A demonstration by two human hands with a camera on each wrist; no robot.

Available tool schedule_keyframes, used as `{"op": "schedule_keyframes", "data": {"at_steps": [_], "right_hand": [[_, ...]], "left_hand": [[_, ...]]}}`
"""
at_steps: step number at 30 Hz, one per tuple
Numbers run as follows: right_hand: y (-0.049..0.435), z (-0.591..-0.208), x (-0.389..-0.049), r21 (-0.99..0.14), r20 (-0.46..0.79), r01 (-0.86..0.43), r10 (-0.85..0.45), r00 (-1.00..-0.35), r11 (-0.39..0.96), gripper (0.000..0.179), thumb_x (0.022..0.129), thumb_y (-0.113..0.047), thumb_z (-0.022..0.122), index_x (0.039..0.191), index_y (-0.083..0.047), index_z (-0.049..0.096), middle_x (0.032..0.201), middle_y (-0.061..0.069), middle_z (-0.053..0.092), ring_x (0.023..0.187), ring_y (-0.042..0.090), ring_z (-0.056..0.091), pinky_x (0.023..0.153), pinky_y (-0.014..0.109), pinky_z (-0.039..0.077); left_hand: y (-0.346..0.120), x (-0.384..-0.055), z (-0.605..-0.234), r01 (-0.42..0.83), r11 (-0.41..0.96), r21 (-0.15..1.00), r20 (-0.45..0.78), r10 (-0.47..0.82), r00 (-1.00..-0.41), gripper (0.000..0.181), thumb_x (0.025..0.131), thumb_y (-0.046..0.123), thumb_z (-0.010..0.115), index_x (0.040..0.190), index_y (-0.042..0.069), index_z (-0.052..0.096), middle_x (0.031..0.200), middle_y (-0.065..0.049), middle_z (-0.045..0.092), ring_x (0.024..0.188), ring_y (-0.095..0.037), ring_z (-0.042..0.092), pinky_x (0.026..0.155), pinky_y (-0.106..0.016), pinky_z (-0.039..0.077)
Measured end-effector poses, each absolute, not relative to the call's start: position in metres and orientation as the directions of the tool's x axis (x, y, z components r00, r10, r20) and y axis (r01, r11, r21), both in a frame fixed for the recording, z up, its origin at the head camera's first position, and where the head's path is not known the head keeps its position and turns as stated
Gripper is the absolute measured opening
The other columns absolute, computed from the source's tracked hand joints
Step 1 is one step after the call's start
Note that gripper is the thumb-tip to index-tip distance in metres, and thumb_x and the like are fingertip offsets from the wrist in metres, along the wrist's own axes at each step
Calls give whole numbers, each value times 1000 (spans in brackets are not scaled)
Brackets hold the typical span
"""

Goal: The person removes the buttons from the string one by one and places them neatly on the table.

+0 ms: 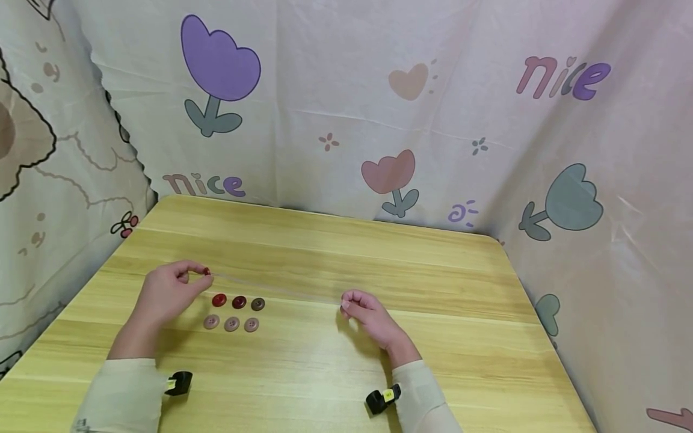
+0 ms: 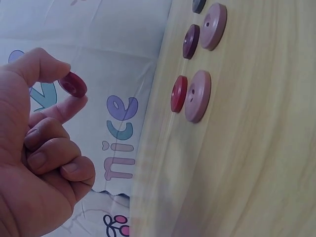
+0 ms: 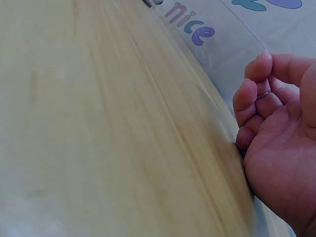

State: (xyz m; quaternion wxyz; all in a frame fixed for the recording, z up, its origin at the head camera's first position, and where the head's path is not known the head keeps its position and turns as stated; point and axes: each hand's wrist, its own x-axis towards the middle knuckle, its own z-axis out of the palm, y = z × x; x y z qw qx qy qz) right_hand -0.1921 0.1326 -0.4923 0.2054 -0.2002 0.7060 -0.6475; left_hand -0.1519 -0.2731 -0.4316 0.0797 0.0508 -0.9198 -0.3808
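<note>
Between thumb and index finger my left hand [image 1: 169,291] pinches a small dark red button [image 2: 74,85], raised above the table. My right hand [image 1: 370,316] pinches a thin pale thread [image 3: 247,25] between thumb and index finger, low over the wood. The thread stretches across to the left fingertips; I cannot tell whether it passes through the button. Below the left hand lie two short rows of buttons. The far row has a bright red button [image 1: 219,300], a dark maroon button [image 1: 239,302] and a brown button [image 1: 258,304]; the near row holds dusty pink buttons [image 1: 231,324].
The wood-grain table [image 1: 303,379] reaches back to a patterned curtain [image 1: 303,78] with tulips and lettering. A black wrist camera [image 1: 180,383] sticks out from the left sleeve [image 1: 121,394], and another black camera [image 1: 382,399] from the right sleeve [image 1: 425,394].
</note>
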Motion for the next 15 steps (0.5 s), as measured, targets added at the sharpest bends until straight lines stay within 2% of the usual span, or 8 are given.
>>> {"op": "schedule_keyframes", "data": {"at_steps": [8,15], "right_hand": [[133,-494,-190,-998,-4,-33,-533,-846,60,20,106,-10,49,100,8,55,91,25,54,92,38,51,86,38,43],[133,-495,-191,-998,11,-45,-533,-846,50,22,105,-15,52,97,5,56,87,16,55,87,26,52,84,35,44]], "left_hand": [[-273,-147,-430,-50,715,697,126,-191,-973,36,93,33,68,110,2,68,66,-4,40,54,-19,37,47,-34,31],[-256,-136,-436,46,708,705,90,-25,-996,26,89,23,75,107,5,69,61,1,32,47,-13,31,42,-28,28]]}}
